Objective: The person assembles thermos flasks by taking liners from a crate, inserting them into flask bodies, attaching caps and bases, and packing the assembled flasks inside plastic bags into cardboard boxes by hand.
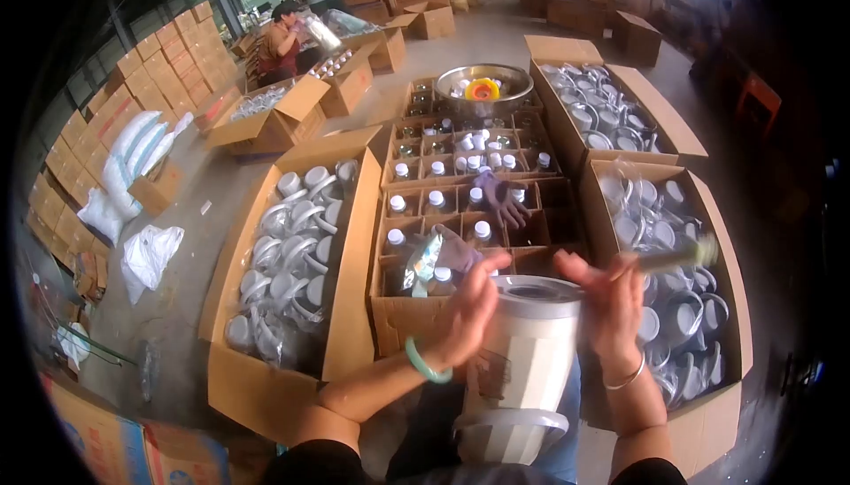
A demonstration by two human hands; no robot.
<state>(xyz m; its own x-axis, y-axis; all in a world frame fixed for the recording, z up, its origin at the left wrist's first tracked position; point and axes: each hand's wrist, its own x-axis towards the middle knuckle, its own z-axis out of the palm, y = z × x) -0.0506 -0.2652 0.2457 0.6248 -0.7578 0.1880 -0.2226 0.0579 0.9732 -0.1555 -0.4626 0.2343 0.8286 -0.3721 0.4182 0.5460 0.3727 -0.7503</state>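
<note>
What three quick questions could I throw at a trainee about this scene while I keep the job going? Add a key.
1. Which hand, beside the white container, holds the blurred stick?
2. True or false: the metal bowl is farther from the camera than the purple glove.
3. Fill in: the bangle on the wrist of the left hand is ____ in colour.

Key: 1. The right hand. 2. True. 3. Green.

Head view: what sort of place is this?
Probably a packing or assembly workshop: stacked cartons line the left, a divided box holds white-capped bottles, and an open carton is full of bagged parts.
</note>
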